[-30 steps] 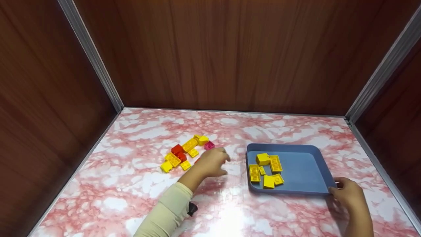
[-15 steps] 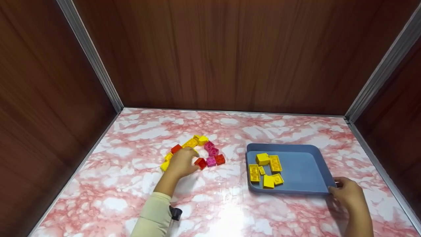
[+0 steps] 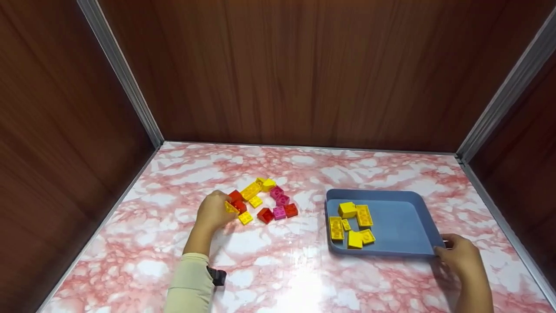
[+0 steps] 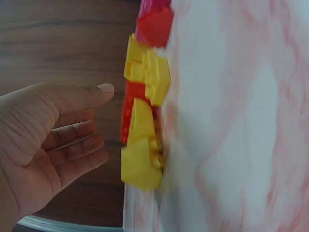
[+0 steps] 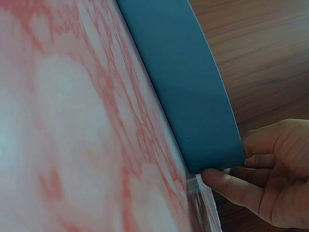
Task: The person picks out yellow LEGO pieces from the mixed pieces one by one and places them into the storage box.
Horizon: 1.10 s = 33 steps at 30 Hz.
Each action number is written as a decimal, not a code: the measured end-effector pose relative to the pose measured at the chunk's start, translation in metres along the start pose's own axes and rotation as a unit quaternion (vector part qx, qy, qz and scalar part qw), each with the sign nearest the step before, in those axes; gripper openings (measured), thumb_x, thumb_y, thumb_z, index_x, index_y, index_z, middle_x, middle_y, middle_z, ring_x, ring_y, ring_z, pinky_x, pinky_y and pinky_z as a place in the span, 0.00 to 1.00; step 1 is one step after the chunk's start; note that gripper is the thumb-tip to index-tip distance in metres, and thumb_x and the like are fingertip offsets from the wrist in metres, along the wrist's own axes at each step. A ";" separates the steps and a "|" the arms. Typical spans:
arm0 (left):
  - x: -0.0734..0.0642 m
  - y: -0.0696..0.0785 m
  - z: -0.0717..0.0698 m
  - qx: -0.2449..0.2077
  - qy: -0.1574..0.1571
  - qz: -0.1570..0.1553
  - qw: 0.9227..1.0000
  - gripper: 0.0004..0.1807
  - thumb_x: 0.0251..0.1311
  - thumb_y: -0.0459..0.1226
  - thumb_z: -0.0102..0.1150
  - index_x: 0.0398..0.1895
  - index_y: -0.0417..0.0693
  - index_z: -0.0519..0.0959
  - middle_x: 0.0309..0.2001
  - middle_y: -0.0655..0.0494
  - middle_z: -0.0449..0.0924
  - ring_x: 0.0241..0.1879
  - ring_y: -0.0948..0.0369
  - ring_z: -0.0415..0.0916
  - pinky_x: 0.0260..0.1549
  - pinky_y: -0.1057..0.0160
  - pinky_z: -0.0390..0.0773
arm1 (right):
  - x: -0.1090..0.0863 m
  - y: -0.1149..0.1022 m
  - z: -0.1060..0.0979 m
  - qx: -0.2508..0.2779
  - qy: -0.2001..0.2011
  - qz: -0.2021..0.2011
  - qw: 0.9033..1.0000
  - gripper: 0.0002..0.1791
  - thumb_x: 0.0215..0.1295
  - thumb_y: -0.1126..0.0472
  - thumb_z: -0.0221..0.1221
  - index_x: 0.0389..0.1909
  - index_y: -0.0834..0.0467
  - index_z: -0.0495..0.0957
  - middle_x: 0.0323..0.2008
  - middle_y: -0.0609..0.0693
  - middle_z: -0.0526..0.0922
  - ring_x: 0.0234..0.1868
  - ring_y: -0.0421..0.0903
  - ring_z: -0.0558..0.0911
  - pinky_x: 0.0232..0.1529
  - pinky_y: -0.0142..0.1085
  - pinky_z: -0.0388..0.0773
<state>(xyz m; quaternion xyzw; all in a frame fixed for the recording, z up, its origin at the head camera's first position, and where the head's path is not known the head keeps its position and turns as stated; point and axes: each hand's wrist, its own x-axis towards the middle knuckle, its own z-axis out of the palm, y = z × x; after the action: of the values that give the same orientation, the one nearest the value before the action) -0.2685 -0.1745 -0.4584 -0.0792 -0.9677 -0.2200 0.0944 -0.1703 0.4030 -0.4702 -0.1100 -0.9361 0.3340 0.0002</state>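
My left hand (image 3: 213, 211) is over the left end of a group of toy building bricks and partly covers a yellow brick (image 3: 230, 208). In the left wrist view the fingers of that hand (image 4: 43, 135) are relaxed and apart, with a gap between them and a yellow brick (image 4: 142, 164). Red bricks (image 3: 239, 206) lie just right of the fingertips. On the right, my right hand (image 3: 461, 257) pinches the near right corner of a blue tray (image 3: 402, 226). The right wrist view shows its thumb and fingers at the tray's corner (image 5: 212, 145).
Several yellow bricks (image 3: 347, 210) lie in the tray's left part. Pink bricks (image 3: 279, 212), a red brick (image 3: 290, 210) and other yellow bricks (image 3: 250, 191) lie loose on the marbled tabletop (image 3: 260, 269). Brown wood-grain panels (image 3: 295, 74) stand around the back and sides.
My left hand has moved left across the bricks, from beside the pink ones to the yellow ones at the left end. The right hand and the tray have stayed put.
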 end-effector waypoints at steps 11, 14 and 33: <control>0.015 -0.014 0.003 -0.060 -0.092 -0.136 0.985 0.35 0.45 0.44 0.76 0.53 0.31 0.77 0.48 0.41 0.79 0.46 0.48 0.76 0.53 0.49 0.74 | 0.000 0.000 0.000 -0.007 0.008 0.000 1.000 0.28 0.58 0.64 0.59 0.55 0.80 0.68 0.43 0.75 0.78 0.37 0.58 0.82 0.40 0.48 0.74; 0.018 -0.014 0.004 -0.056 -0.116 -0.150 0.980 0.30 0.43 0.45 0.77 0.44 0.33 0.79 0.38 0.46 0.79 0.35 0.52 0.74 0.41 0.53 0.77 | 0.000 0.000 0.001 -0.006 0.005 0.000 1.000 0.29 0.59 0.64 0.59 0.56 0.80 0.67 0.44 0.76 0.77 0.40 0.63 0.81 0.44 0.55 0.73; 0.019 -0.013 0.000 -0.056 -0.127 -0.143 0.980 0.30 0.42 0.40 0.75 0.47 0.30 0.78 0.40 0.44 0.80 0.33 0.52 0.73 0.41 0.53 0.79 | -0.001 0.000 -0.001 0.000 0.005 -0.008 1.000 0.28 0.59 0.65 0.58 0.55 0.80 0.68 0.43 0.75 0.78 0.36 0.57 0.82 0.39 0.47 0.75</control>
<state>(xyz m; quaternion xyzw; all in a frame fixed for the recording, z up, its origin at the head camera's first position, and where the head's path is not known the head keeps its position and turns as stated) -0.2891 -0.1837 -0.4596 0.0271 -0.9593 -0.2731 -0.0663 -0.1691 0.4033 -0.4692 -0.1040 -0.9369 0.3338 0.0073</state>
